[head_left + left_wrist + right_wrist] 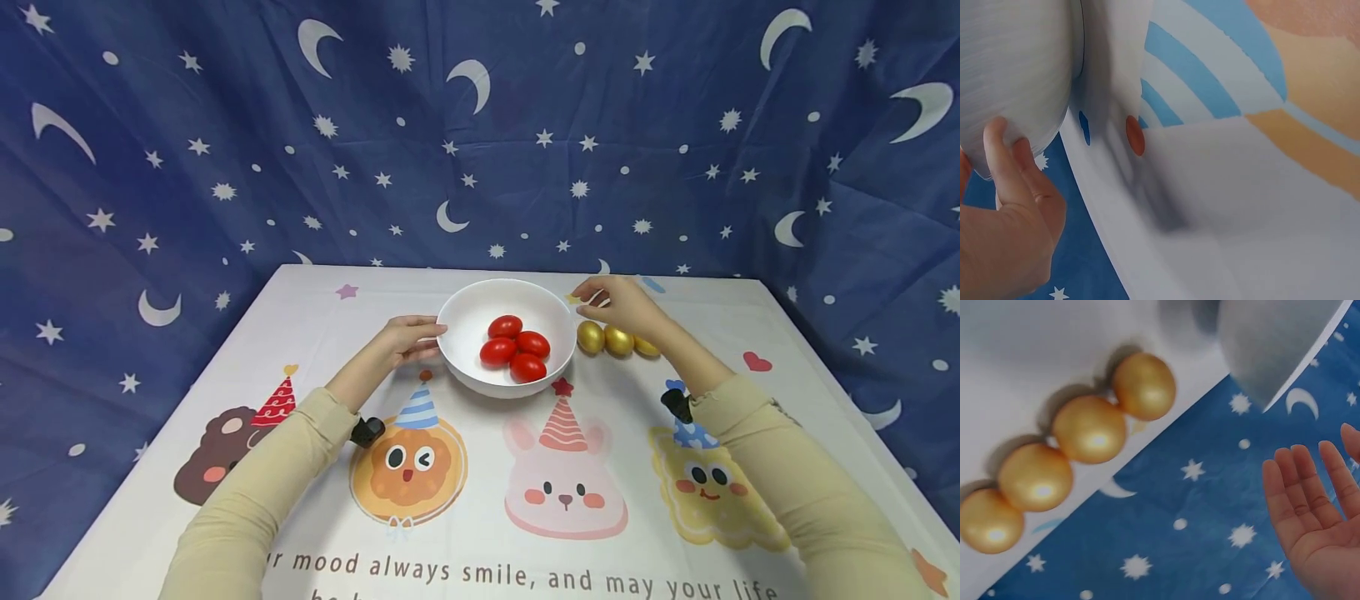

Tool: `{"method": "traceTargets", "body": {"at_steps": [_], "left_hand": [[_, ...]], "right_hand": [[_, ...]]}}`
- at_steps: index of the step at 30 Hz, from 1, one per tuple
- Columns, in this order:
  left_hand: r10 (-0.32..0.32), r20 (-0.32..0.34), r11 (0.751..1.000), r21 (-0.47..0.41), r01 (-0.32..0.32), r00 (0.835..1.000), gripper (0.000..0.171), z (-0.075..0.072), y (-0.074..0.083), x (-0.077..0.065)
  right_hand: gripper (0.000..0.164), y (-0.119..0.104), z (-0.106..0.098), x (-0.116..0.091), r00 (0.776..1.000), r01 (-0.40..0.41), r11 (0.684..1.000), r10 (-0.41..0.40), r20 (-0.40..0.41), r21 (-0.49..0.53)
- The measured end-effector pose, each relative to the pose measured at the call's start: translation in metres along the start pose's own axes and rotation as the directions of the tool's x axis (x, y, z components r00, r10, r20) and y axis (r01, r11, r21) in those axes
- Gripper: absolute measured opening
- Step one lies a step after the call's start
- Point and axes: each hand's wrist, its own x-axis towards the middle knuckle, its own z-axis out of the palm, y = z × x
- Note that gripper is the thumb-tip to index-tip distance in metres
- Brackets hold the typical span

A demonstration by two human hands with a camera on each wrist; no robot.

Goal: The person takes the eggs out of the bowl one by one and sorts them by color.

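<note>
A white bowl (465, 308) stands on the printed cloth, holding several glossy red eggs (497, 352). My left hand (405, 340) rests its fingers against the bowl's left side. In the left wrist view, the fingertips of that hand (1016, 206) touch the outer wall of the bowl (1010, 69). Just right of the rim, my right hand (618, 302) hovers with nothing in it. Several golden eggs (618, 342) lie in a row below it, partly covered by the wrist in the head view. The right wrist view has the golden eggs (1090, 429) and the extended right fingers (1313, 494) apart.
The white tablecloth (360, 492) carries printed cartoon figures and lettering. Behind the table's far edge hangs a blue curtain (525, 208) with moons and stars. A small black device (367, 432) sits at the left wrist, another black device (677, 406) at the right.
</note>
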Motion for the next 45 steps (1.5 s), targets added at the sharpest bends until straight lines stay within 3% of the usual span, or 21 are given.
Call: {"method": "traceTargets", "body": {"at_steps": [5,12,26,37,45], "left_hand": [[0.017,0.005,1.0,0.008,-0.017,1.0,0.051,-0.003,-0.002,-0.001],[0.033,0.006,0.999,0.008,-0.033,0.999,0.051,-0.002,-0.003,-0.002],[0.04,0.014,0.999,-0.03,-0.04,0.999,0.049,-0.001,-0.004,-0.004],[0.049,0.008,0.998,-0.028,-0.049,0.999,0.049,0.0,-0.005,-0.003],[0.052,0.011,0.998,-0.043,-0.051,0.999,0.049,-0.001,-0.006,-0.001]], "right_hand": [[0.027,-0.015,0.008,0.008,0.998,0.062,0.998,-0.062,0.03,0.005],[0.026,-0.034,0.019,0.017,0.994,0.089,0.996,-0.089,0.07,0.014],[0.023,-0.061,0.022,0.037,0.971,0.193,0.977,-0.177,0.159,-0.089],[0.026,-0.073,0.03,0.065,0.936,0.222,0.958,-0.158,0.314,-0.18],[0.025,-0.079,0.037,0.08,0.914,0.186,0.957,-0.086,0.397,-0.221]]}}
